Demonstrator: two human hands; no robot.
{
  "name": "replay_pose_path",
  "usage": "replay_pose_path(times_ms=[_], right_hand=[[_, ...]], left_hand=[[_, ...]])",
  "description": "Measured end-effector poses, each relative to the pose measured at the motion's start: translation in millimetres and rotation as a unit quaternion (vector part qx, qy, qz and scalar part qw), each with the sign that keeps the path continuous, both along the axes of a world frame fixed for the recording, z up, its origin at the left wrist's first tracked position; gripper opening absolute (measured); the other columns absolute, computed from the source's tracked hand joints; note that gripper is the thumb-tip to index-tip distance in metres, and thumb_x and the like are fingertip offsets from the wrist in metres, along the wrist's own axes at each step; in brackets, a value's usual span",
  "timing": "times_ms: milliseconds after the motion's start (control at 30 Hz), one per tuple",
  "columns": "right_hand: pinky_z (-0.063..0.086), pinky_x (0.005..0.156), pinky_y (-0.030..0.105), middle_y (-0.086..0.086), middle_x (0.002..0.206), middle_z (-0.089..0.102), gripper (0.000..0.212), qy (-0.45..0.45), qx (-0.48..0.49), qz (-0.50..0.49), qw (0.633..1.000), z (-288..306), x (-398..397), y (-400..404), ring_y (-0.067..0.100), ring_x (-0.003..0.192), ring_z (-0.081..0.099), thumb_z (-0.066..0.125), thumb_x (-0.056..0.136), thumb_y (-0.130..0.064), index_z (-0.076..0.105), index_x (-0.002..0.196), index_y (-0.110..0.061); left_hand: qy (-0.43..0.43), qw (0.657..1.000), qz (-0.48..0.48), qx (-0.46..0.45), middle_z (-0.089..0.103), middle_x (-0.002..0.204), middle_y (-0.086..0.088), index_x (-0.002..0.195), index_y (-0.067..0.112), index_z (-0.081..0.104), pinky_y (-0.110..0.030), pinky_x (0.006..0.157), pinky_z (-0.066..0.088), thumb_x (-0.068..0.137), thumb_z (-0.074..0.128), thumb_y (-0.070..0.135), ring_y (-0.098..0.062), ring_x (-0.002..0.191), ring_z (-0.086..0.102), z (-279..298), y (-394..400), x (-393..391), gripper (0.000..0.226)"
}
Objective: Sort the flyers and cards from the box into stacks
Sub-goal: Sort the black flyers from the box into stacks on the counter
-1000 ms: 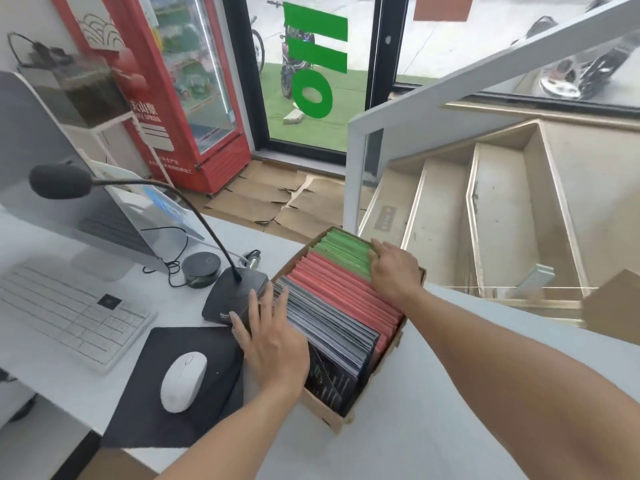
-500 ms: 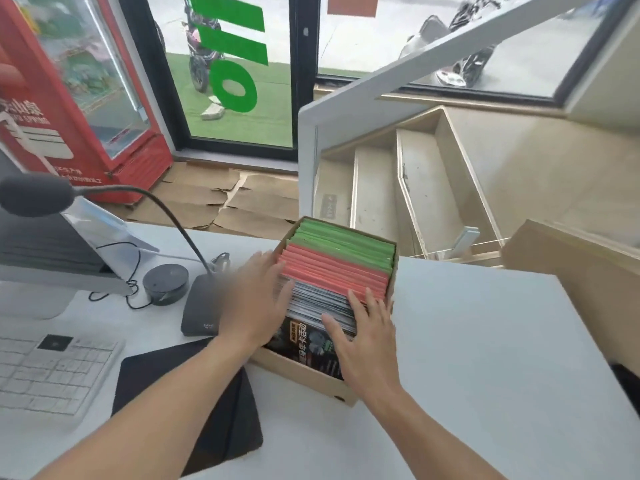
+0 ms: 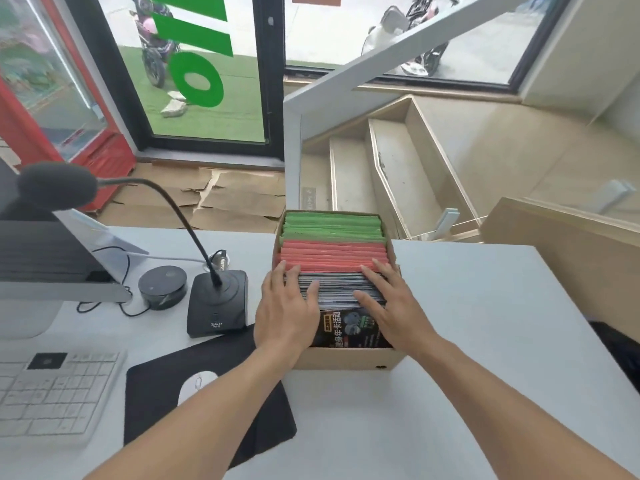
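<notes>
Your two arms reach out over the white desk [image 3: 467, 306] toward a cardboard box [image 3: 346, 360]. The box sits near the far edge of the desk, about in the middle. Its long side runs away from you, from its near wall to the far edge.

Your left hand [image 3: 285, 308] lies flat on the left side of the box, fingers straight and spread, tips on the tops of the cards. Your right hand [image 3: 393, 306] lies flat on the right side the same way. Neither hand grips anything.

The cards stand on edge in rows across the box. Closest to you are the dark flyers [image 3: 341, 296]. The front one faces you and shows print on black. Both your hands rest on this dark bunch. Behind it stand the red cards [image 3: 332, 256], touching the dark ones. Behind those stand the green cards [image 3: 332, 226], against the far wall of the box.

To the left of the box, near you, a white mouse [image 3: 195, 384] lies on a black mouse pad [image 3: 166, 410]. A white keyboard [image 3: 52, 393] sits by the left edge. Farther back stands a black microphone base [image 3: 218, 303] with a bent neck, just beside the box. A round black puck [image 3: 162, 287] sits left of it.
</notes>
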State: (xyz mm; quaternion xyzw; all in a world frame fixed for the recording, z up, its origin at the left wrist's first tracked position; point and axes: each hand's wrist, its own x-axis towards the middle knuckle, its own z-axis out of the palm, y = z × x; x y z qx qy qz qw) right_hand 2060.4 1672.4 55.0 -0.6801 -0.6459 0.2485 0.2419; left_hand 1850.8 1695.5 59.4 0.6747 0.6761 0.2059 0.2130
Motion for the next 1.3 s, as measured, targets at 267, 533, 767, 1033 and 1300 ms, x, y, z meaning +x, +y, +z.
replay_pose_path(times_ms=[267,533,767,1033,1300], right_hand=[[0.021,0.124,0.039,-0.020,0.163,0.022,0.063,-0.059,0.008,-0.012,0.998,-2.2,-0.2,0.4,0.001,0.150,0.011,0.040,0.095,-0.069,0.036,0.153,-0.043],[0.030,0.120,0.044,-0.005,0.148,0.054,0.051,-0.162,0.241,-0.014,0.957,-6.0,-5.2,-5.3,0.017,0.144,0.039,0.055,0.096,-0.057,0.063,0.137,-0.028],[0.039,0.114,0.042,-0.008,0.141,0.060,0.041,-0.217,0.266,0.033,0.939,-26.4,-30.9,-37.8,0.015,0.139,0.047,0.054,0.099,-0.042,0.066,0.134,-0.023],[0.019,0.125,0.039,-0.008,0.151,0.049,0.041,-0.198,0.262,-0.033,0.944,-36.7,-51.2,-52.9,0.017,0.151,0.028,0.041,0.105,-0.029,0.058,0.141,-0.022],[0.026,0.123,0.041,-0.004,0.144,0.058,0.037,-0.176,0.281,-0.043,0.942,-36.5,-51.0,-52.5,0.018,0.146,0.039,0.047,0.101,-0.029,0.068,0.131,-0.021]], left_hand=[[0.012,0.999,-0.028,0.042,0.014,0.169,0.003,0.157,0.023,0.029,-0.047,0.127,0.000,0.103,0.029,0.057,-0.015,0.156,-0.009,-2.2,4.1,-2.2,0.064],[0.016,0.982,-0.133,0.135,0.047,0.154,0.013,0.142,0.029,0.057,-0.043,0.128,0.009,0.102,0.044,0.049,-0.010,0.153,0.022,-7.9,-1.8,-3.9,0.046],[-0.022,0.984,-0.121,0.126,0.047,0.153,0.015,0.140,0.029,0.059,-0.038,0.127,0.015,0.102,0.050,0.041,-0.008,0.151,0.024,-9.0,-1.6,-4.4,0.041],[-0.028,0.986,-0.114,0.122,0.047,0.153,0.015,0.140,0.029,0.059,-0.038,0.126,0.019,0.102,0.051,0.040,-0.008,0.151,0.025,-9.5,-1.2,-4.3,0.041],[-0.029,0.985,-0.111,0.126,0.048,0.152,0.014,0.140,0.029,0.059,-0.038,0.126,0.019,0.102,0.051,0.039,-0.009,0.150,0.028,-8.7,-2.5,-4.2,0.040]])
